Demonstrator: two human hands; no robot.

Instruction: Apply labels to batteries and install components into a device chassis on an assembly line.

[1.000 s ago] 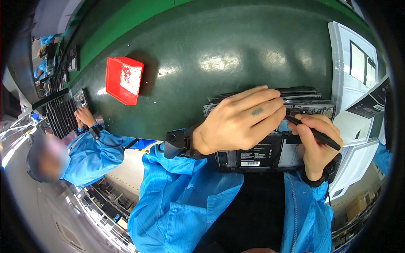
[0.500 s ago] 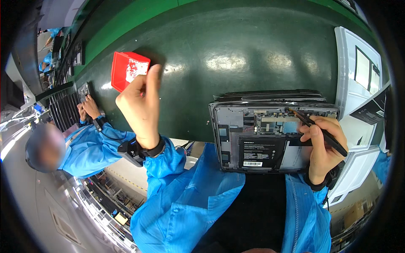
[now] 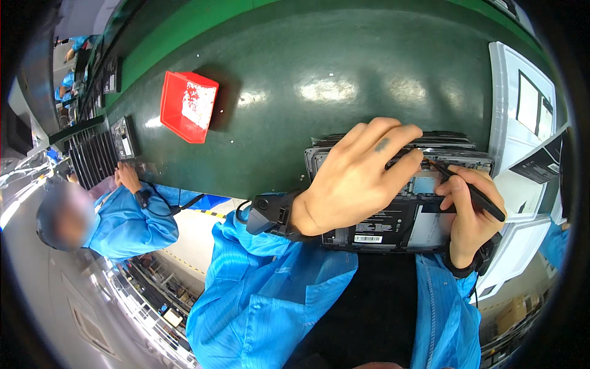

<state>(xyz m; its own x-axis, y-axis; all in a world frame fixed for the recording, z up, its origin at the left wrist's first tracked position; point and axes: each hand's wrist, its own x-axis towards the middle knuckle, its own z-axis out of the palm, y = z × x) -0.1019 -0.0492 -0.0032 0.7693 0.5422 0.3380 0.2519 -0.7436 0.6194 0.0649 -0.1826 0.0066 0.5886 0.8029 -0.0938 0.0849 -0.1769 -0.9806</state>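
An opened tablet-like device (image 3: 428,224) lies on the bench in front of me, showing its circuit board and a black battery. My right hand (image 3: 473,200) grips black tweezers (image 3: 485,204), with their orange-brown tips slanting onto the upper part of the board. My left hand (image 3: 359,172) reaches over the device's left half, back of the hand up. Its thumb lies close to the tweezer tips, apart from the index finger, and nothing shows between them. The undersides of those fingers are hidden. A red bin (image 3: 174,111) holding small white pieces stands to the left.
More flat dark panels (image 3: 452,136) lie stacked behind the device. White trays (image 3: 501,52) line the bench's right side. Small white specks dot the green bench (image 3: 276,74). Farther left, a co-worker (image 3: 132,215) in blue sits near a row of dark panels (image 3: 92,157).
My left hand has moved right from the red bin to over the device, its thumb near the tweezer tips. My right hand and the tweezers have barely moved. The co-worker's hands have shifted slightly.
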